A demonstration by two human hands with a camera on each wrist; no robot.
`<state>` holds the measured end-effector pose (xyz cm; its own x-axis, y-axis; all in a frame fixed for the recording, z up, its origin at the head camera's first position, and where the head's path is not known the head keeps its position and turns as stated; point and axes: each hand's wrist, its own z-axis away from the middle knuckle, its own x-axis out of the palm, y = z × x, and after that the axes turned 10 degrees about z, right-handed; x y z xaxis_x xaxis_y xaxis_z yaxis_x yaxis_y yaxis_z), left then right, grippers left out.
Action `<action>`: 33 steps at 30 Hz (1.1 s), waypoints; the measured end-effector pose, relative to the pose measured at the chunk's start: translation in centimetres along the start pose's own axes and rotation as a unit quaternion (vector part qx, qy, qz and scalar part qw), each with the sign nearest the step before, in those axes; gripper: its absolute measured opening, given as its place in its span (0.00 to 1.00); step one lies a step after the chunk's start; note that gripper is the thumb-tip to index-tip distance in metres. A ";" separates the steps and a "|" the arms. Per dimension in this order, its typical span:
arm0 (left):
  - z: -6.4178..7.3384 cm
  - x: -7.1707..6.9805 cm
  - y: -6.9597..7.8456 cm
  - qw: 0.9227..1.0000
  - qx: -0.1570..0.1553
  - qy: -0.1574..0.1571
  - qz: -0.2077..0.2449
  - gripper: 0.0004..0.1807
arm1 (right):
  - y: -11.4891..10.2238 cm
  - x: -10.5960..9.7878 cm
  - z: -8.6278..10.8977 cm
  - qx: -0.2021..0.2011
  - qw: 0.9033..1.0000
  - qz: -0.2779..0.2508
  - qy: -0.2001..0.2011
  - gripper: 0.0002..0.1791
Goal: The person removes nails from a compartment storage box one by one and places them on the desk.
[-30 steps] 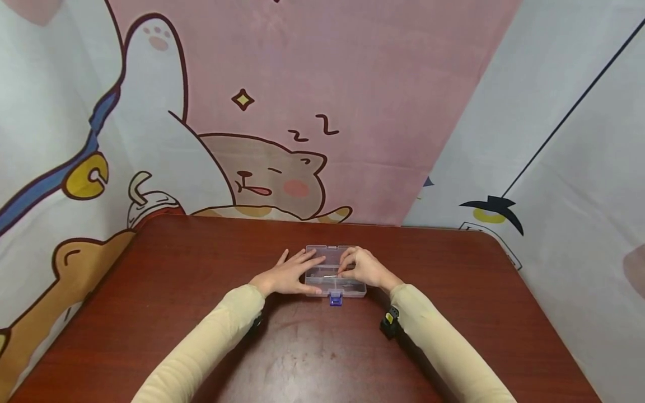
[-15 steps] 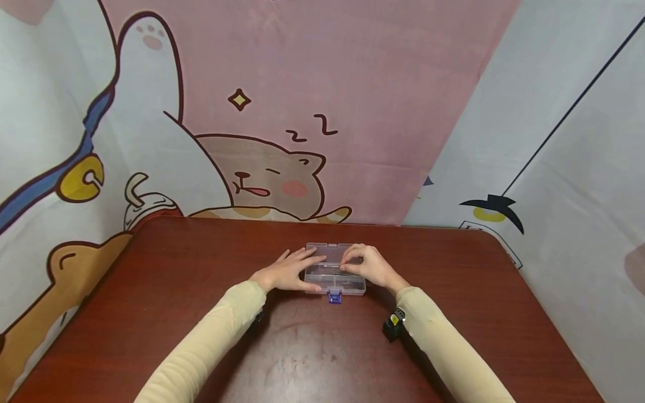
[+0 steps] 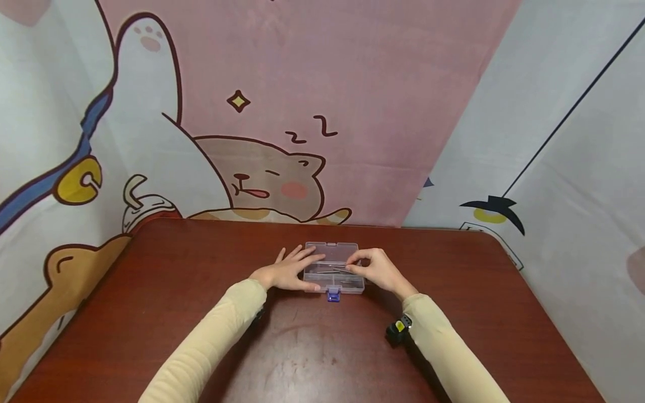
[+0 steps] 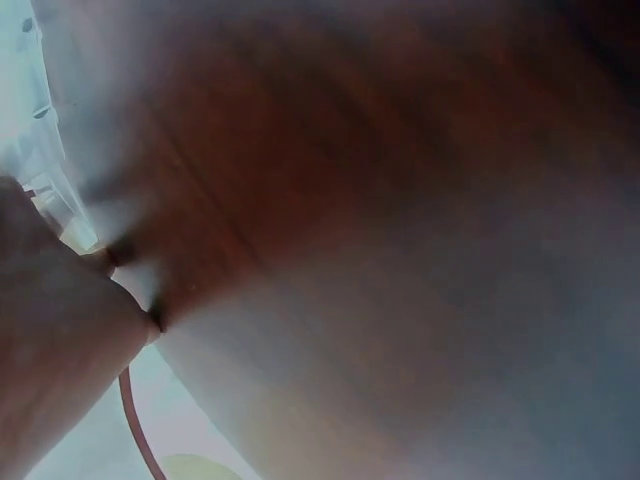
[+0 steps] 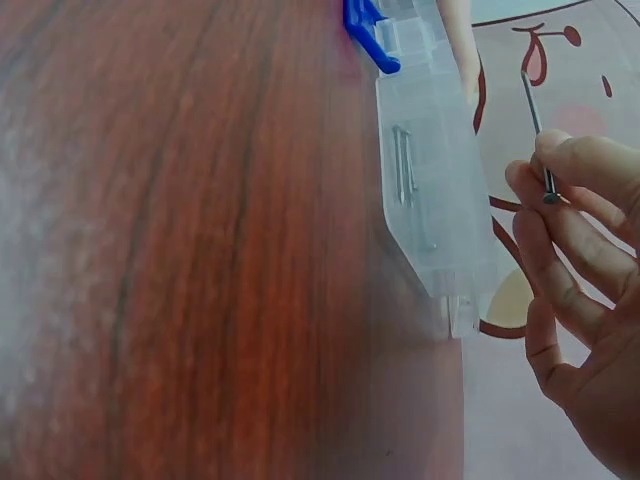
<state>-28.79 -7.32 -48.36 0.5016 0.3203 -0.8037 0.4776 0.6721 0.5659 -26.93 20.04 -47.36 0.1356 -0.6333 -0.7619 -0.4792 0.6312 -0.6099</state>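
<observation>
A clear plastic box (image 3: 347, 290) with compartments and a blue latch (image 3: 333, 295) stands open on the table in the head view. My left hand (image 3: 287, 273) lies spread at the box's left side, its fingertips over the rim. Between thumb and fingertips my right hand (image 3: 378, 271) pinches a thin metal nail, held above the box's right part. The right wrist view shows this nail (image 5: 533, 105) plainly, head toward the palm side. Through the box's wall, several more nails (image 5: 404, 165) show in a front compartment. The left wrist view is blurred, with part of the left hand (image 4: 60, 340) visible.
The brown wooden table (image 3: 302, 352) spreads around the box on all sides. Behind it hangs a cloth (image 3: 383, 112) with cartoon animals. A dark wrist camera (image 3: 397, 331) sits below the right sleeve.
My right hand has risen slightly and shifted to the right, drawing the nail from the box's middle compartment. The left hand has stayed spread at the box's left side.
</observation>
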 end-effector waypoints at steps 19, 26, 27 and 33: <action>0.3 0.3 -0.3 0.999 0.028 0.041 0.020 0.46 | 2.4 -1.2 2.5 0.027 0.998 0.005 0.055 0.02; 0.2 0.5 -0.4 0.999 0.029 0.040 0.014 0.46 | 3.9 -2.4 3.4 0.030 0.998 0.041 0.045 0.01; 0.2 0.5 -0.4 0.999 0.028 0.041 0.012 0.46 | 4.1 -2.6 3.5 0.027 0.998 0.047 0.041 0.01; 0.2 0.5 -0.3 0.998 0.032 0.043 0.012 0.45 | 5.2 -3.8 4.1 0.027 0.997 0.063 0.023 0.03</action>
<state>-28.56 -7.46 -48.91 0.4506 0.3936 -0.8013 0.5126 0.6208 0.5932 -26.35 27.54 -48.51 0.0359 -0.5667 -0.8231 -0.4425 0.7295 -0.5215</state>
